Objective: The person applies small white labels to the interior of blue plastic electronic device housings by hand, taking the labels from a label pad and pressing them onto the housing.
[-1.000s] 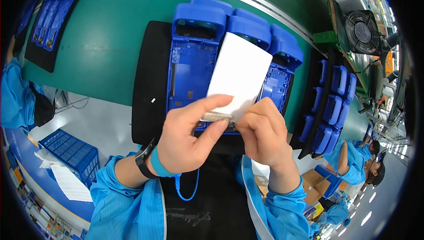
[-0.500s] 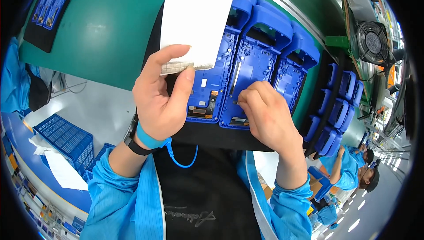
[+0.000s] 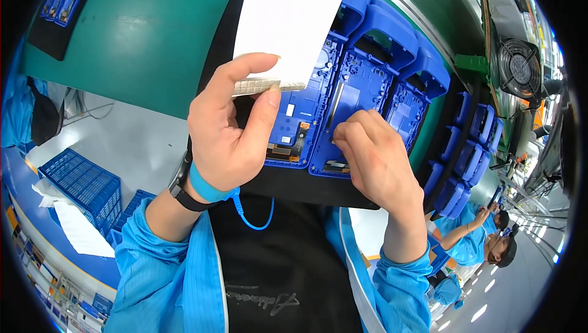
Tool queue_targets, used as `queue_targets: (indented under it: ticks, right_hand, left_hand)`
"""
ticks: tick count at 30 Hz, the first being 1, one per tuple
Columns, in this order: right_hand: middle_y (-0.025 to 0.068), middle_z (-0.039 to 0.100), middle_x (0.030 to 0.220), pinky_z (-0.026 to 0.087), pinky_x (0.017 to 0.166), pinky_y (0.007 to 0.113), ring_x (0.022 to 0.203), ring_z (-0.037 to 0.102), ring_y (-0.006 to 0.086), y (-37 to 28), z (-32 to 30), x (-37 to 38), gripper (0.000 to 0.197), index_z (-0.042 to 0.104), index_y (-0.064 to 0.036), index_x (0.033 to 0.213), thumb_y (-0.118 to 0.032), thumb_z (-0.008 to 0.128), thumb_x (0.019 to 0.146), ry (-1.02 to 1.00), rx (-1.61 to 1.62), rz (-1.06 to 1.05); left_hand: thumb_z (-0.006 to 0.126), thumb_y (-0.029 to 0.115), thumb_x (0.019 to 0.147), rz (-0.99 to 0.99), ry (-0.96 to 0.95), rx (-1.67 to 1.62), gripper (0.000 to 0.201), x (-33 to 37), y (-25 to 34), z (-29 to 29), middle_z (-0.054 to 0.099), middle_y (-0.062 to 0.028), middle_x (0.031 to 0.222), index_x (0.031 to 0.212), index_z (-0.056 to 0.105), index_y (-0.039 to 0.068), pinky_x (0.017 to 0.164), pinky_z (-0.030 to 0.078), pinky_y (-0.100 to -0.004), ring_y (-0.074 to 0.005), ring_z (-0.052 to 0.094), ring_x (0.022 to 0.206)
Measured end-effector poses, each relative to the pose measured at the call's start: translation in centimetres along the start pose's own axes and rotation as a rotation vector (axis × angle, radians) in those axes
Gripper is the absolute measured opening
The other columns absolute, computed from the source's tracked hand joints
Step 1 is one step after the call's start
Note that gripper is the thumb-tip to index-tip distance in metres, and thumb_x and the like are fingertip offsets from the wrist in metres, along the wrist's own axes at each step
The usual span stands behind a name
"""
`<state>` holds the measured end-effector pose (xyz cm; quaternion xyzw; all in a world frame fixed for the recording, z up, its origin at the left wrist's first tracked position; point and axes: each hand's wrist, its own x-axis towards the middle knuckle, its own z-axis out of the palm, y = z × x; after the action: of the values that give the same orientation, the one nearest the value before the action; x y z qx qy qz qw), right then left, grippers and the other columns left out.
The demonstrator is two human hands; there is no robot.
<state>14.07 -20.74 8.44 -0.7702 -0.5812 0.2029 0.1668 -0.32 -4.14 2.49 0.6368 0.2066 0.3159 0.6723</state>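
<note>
My left hand pinches the lower edge of a white sheet lined with a row of small pale strips, holding it up over the left blue plastic housing. My right hand has its fingertips pressed down inside the middle blue housing; whether it holds a small piece is hidden. A third blue housing lies to the right. All three rest on a black tray at the edge of the green mat.
More blue housings on a black tray stand at the right, another tray at the far left. Blue crates sit lower left. A fan is at the right. A co-worker in blue sits lower right.
My left hand has lifted the white sheet up and to the left. My right hand let go of the sheet and went down onto the middle housing.
</note>
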Motion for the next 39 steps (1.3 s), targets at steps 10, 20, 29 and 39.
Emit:
queue_targets:
  ticks: [10, 20, 29, 39]
  right_hand:
    - [0.0117, 0.059, 0.088, 0.050, 0.068, 0.037, 0.080, 0.058, 0.0292, -0.1, 0.5, -0.6, 0.017, 0.061, -0.0002, 0.088, 0.003, 0.073, 0.077, 0.068, -0.048, 0.000]
    - [0.0096, 0.059, 0.090, 0.045, 0.077, 0.037, 0.085, 0.055, 0.0280, 0.3, 0.3, -2.6, 0.018, 0.062, -0.0027, 0.089, 0.001, 0.075, 0.077, 0.077, 0.004, 0.031]
    - [0.0102, 0.056, 0.092, 0.044, 0.079, 0.038, 0.088, 0.051, 0.0300, 0.3, 0.8, -2.9, 0.018, 0.060, -0.0030, 0.088, 0.004, 0.071, 0.076, 0.062, -0.042, 0.048]
    - [0.0095, 0.057, 0.093, 0.044, 0.078, 0.038, 0.088, 0.052, 0.0293, 0.4, 0.6, -2.7, 0.018, 0.062, -0.0041, 0.089, 0.002, 0.073, 0.076, 0.056, -0.053, 0.055]
  left_hand:
    - [0.061, 0.000, 0.095, -0.011, -0.004, -0.028, 0.030, -0.2, 0.0, -0.1, 0.068, -0.0113, 0.109, 0.124, 0.059, -0.004, 0.082, 0.052, -0.0254, -0.0127, 0.065, 0.095]
    - [0.061, 0.000, 0.095, 0.041, -0.005, -0.017, 0.030, 0.2, -0.2, -0.2, 0.068, -0.0111, 0.108, 0.125, 0.058, -0.004, 0.083, 0.051, -0.0252, -0.0129, 0.065, 0.095]
    - [0.061, 0.000, 0.095, 0.020, 0.004, -0.056, 0.030, 0.0, 0.0, -0.1, 0.068, -0.0098, 0.108, 0.124, 0.059, -0.003, 0.083, 0.051, -0.0250, -0.0126, 0.064, 0.095]
    - [0.061, -0.001, 0.095, 0.036, 0.003, -0.031, 0.030, 0.1, -0.1, -0.1, 0.068, -0.0095, 0.106, 0.124, 0.059, -0.003, 0.083, 0.051, -0.0251, -0.0123, 0.064, 0.095]
